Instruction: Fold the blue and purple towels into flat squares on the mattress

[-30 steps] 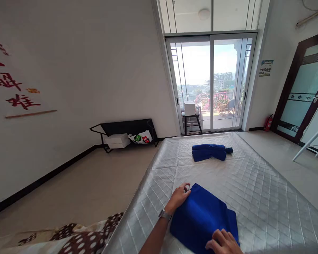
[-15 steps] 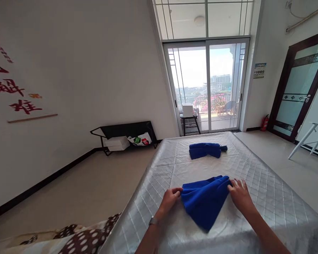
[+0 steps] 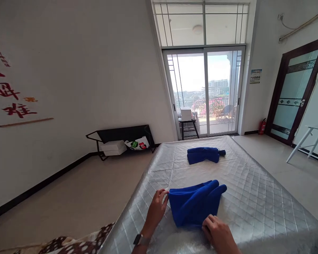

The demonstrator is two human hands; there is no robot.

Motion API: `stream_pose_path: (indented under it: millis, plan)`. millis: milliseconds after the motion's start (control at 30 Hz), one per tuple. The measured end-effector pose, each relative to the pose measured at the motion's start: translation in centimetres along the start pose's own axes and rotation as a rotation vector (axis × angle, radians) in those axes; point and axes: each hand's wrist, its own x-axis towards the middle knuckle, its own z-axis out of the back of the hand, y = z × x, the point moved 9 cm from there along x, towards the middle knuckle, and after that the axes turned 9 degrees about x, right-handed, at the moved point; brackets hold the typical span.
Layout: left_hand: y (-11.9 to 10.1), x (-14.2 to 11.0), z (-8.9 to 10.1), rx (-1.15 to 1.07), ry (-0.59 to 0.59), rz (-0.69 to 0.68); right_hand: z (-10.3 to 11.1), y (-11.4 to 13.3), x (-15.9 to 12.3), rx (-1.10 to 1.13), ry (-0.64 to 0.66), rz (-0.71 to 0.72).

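Note:
A rumpled blue cloth (image 3: 194, 206) lies with loose folds on the silver quilted mattress cover (image 3: 243, 218). My left hand (image 3: 158, 204) pinches its upper left corner between thumb and fingers; a watch is on that wrist. At the cloth's near right corner, my right hand (image 3: 217, 231) is closed with its fingers curled on the edge. The fingertips of the right hand are partly hidden. Farther back on the cover lies a second blue cloth (image 3: 202, 155), folded, with a dark rolled end sticking out on its right.
Brown spotted fabric (image 3: 79, 243) lies at the lower left beside the mattress. A black rack (image 3: 122, 134) with white boxes (image 3: 112, 147) stands along the left wall. To the right are a white-legged table (image 3: 307, 143) and a red fire extinguisher (image 3: 262, 126). Glass sliding doors (image 3: 205, 95) are at the back.
My right hand has moved from the cloth's upper right corner down to its near edge. My left hand still holds the left corner and has shifted left with it.

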Motion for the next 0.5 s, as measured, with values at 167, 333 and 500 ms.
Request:
stream_pose_path:
  millis: [167,333,500]
  plan:
    - [2.8,1.1,6.2,0.105,-0.14,0.115,12.2,-2.7,-0.4,0.299,-0.212,0.018]
    - [2.8,2.3,14.4,0.141,-0.261,0.23,26.0,-7.4,-1.6,0.313,-0.54,-0.122]
    - [2.9,3.2,19.8,0.282,-0.189,0.372,34.5,-8.7,-3.3,0.054,-0.803,-0.166]
